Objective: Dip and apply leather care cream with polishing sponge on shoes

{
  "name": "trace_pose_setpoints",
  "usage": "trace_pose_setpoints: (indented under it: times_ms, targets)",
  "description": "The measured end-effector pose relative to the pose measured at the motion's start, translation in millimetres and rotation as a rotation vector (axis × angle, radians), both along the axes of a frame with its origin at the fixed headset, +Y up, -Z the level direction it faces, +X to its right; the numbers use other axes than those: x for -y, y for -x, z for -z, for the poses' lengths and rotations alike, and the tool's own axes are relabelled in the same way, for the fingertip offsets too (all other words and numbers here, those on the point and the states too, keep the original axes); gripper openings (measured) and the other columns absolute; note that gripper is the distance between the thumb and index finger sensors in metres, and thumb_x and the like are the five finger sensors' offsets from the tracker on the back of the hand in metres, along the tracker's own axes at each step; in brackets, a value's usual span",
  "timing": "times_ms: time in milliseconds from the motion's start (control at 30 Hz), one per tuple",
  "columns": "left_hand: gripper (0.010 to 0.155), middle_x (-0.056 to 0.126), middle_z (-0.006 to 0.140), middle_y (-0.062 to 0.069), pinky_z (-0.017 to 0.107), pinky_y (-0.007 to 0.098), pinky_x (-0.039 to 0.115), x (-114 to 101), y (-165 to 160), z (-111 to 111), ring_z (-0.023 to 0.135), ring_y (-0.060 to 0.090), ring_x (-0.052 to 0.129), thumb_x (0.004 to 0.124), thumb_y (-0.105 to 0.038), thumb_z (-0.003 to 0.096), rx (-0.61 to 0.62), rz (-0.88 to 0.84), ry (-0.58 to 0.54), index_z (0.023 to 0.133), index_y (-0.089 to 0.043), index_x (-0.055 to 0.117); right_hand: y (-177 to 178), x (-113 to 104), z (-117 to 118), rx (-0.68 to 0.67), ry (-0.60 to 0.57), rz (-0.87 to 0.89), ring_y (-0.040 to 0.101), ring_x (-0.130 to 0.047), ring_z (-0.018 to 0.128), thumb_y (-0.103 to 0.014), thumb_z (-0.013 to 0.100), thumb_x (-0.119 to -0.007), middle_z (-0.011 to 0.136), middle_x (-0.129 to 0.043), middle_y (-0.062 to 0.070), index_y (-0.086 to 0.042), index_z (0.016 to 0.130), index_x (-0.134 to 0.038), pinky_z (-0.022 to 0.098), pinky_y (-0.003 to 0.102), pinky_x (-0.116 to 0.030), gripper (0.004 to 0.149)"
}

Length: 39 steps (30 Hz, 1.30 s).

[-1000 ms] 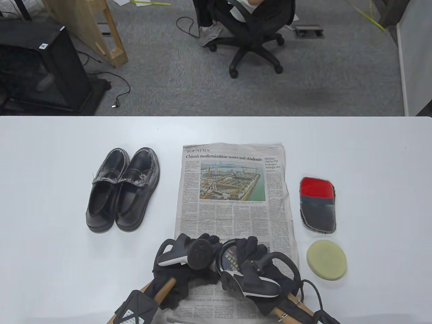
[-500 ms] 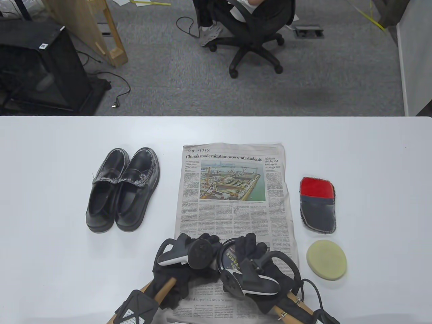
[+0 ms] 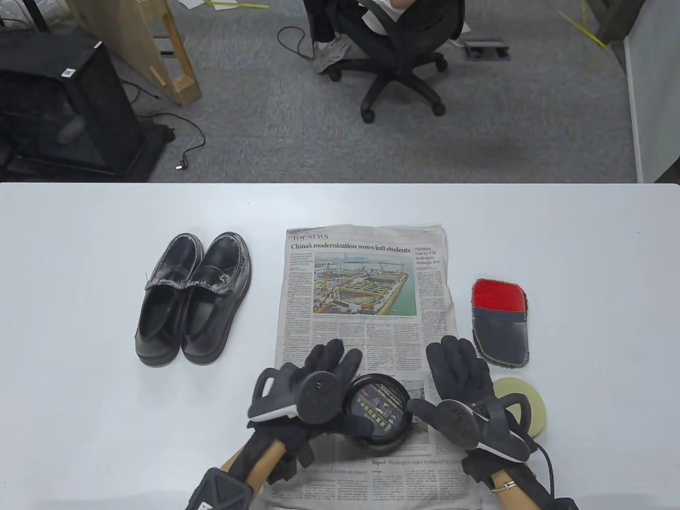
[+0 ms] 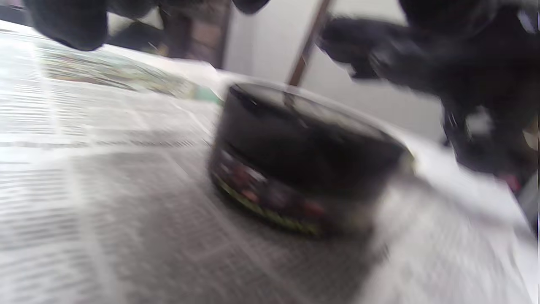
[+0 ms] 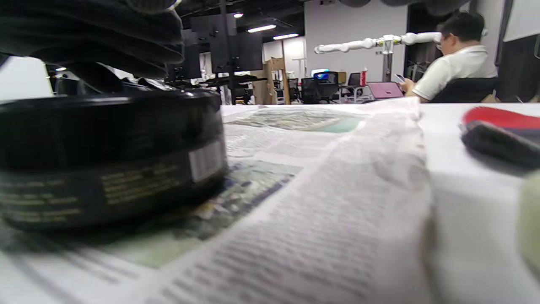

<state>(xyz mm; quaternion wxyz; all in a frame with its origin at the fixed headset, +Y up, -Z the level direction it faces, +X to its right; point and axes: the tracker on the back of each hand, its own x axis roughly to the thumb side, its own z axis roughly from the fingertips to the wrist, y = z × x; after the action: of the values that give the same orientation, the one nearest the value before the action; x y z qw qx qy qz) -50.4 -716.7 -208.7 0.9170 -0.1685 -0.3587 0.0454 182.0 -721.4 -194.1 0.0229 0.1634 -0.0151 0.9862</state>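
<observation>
White table (image 3: 79,319), newspaper (image 3: 366,329) spread, grey carpet (image 3: 265,133), left hand (image 3: 313,382) spread, right hand (image 3: 459,382) spread

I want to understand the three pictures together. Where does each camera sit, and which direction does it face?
Table view: high above, looking down at the newspaper, shoes and cream tin; left hand and right hand show, fingers spread.
Left wrist view: low, blurred, facing the tin; dark fingertips at top.
Right wrist view: near the table surface, facing the tin and polishing cloth; glove at upper left.
Shared: tin on newspaper.
</observation>
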Motion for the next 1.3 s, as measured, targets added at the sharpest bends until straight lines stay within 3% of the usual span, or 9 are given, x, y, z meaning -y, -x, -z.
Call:
trace_pose_setpoints:
  times_ms: [100,300,500,633,733,967,1133,1300]
  targets:
    - [0.125,0.007,0.113,0.056,0.061,0.083,0.055,8.1,-43.0,-8.9,0.094,0.079,0.027,0.061,-0.080,0.0427,0.099,0.235,-0.004,0.116,-0.002,-0.003,-5.0,3.4,2.4,0.043,-0.018,-0.042,0.062,-0.034,0.105,-0.065,0.053,-0.048,0.119,-0.027,0.033,-0.002,0.118,-0.024,0.071,0.067,-0.047,0.093]
    - [0.125,0.015,0.114,0.058,0.058,0.083,0.064,25.7,-71.2,-3.3,0.095,0.082,0.038,0.069,-0.077,0.0436,0.067,0.385,-0.049,0.116,-0.001,0.000,-3.4,-0.2,-1.4,0.022,-0.049,-0.056,0.061,-0.035,0.105,-0.065,0.053,-0.049,0.120,-0.028,0.032,-0.003,0.118,-0.025,0.071,0.068,-0.048,0.093]
    - [0.124,0.024,0.112,0.059,0.061,0.082,0.061,24.2,-56.0,3.6,0.090,0.081,0.047,0.073,-0.075,0.0454,0.009,0.232,-0.033,0.120,-0.001,0.007,-3.6,-6.2,-5.5,0.012,-0.087,-0.037,0.061,-0.036,0.105,-0.064,0.053,-0.050,0.120,-0.029,0.031,-0.004,0.118,-0.025,0.071,0.068,-0.049,0.092]
    - [0.122,0.026,0.112,0.059,0.061,0.081,0.061,0.9,-10.5,-0.3,0.090,0.081,0.048,0.073,-0.075,0.0452,-0.049,0.208,-0.081,0.121,-0.001,0.012,-3.5,-3.7,-4.5,0.011,-0.080,-0.041,0.061,-0.036,0.105,-0.064,0.053,-0.050,0.120,-0.029,0.031,-0.004,0.118,-0.025,0.071,0.068,-0.049,0.092]
    - [0.122,0.026,0.112,0.058,0.061,0.082,0.061,-12.1,49.3,-4.8,0.090,0.081,0.049,0.074,-0.074,0.0451,-0.174,0.234,-0.091,0.121,-0.001,0.014,-1.7,0.1,-3.0,0.010,-0.059,-0.056,0.061,-0.037,0.105,-0.064,0.053,-0.050,0.119,-0.030,0.031,-0.004,0.118,-0.025,0.071,0.068,-0.049,0.092]
    - [0.122,0.025,0.113,0.058,0.062,0.083,0.058,1.5,189.6,-13.7,0.091,0.082,0.046,0.078,-0.072,0.0441,-0.570,0.267,-0.013,0.122,-0.002,0.016,5.6,4.7,-0.6,0.002,-0.030,-0.068,0.060,-0.037,0.105,-0.064,0.053,-0.050,0.119,-0.030,0.031,-0.004,0.118,-0.025,0.072,0.065,-0.047,0.092]
    - [0.121,0.024,0.116,0.055,0.064,0.083,0.055,18.4,234.2,-12.0,0.094,0.080,0.044,0.079,-0.071,0.0427,-0.710,0.267,0.041,0.122,-0.004,0.017,8.7,10.9,0.9,-0.001,0.001,-0.091,0.060,-0.038,0.105,-0.063,0.053,-0.050,0.119,-0.030,0.031,-0.003,0.118,-0.026,0.072,0.065,-0.047,0.091]
    - [0.121,0.021,0.119,0.050,0.067,0.082,0.053,22.1,244.3,-8.7,0.100,0.076,0.038,0.081,-0.069,0.0415,-0.746,0.224,0.038,0.122,-0.006,0.015,10.3,13.7,0.7,-0.008,0.013,-0.109,0.060,-0.039,0.105,-0.063,0.053,-0.050,0.119,-0.031,0.031,-0.003,0.118,-0.026,0.072,0.065,-0.048,0.091]
